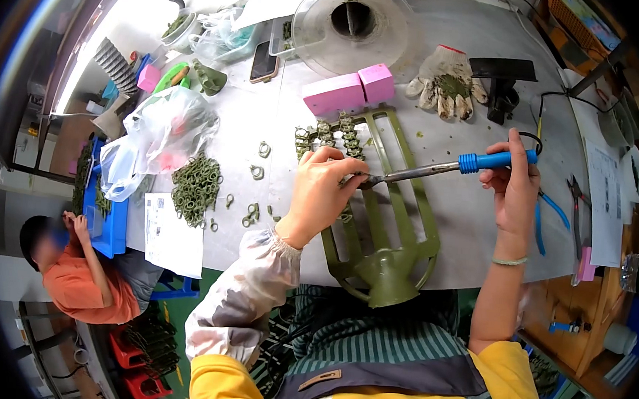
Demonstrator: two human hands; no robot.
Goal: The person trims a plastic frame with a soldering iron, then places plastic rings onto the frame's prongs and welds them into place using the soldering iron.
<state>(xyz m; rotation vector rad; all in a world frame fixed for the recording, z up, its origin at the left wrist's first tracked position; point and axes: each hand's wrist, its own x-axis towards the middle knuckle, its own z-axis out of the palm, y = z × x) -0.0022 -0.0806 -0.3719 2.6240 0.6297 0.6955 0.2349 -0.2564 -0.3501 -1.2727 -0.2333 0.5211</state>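
Note:
My right hand (512, 185) grips the blue handle (498, 161) of a soldering iron (429, 171), whose metal shaft points left. The iron's tip ends right by the fingertips of my left hand (324, 189), which are pinched together over a green slotted frame (398, 238). What they pinch is hidden. The frame lies on the table with its rounded cup-like end toward me. Rows of small green ring pieces (350, 136) stand along its far left bars. Left of my hand, a heap of green rings (196, 189) lies with several loose ones beside it.
Pink blocks (349, 89), a stained glove (450, 86) and a black stand (502, 90) are beyond the frame. Blue-handled pliers (552, 216) lie at right. A phone (264, 62), plastic bags (169, 130) and a paper sheet (172, 234) are leftward. Another person (84, 283) sits far left.

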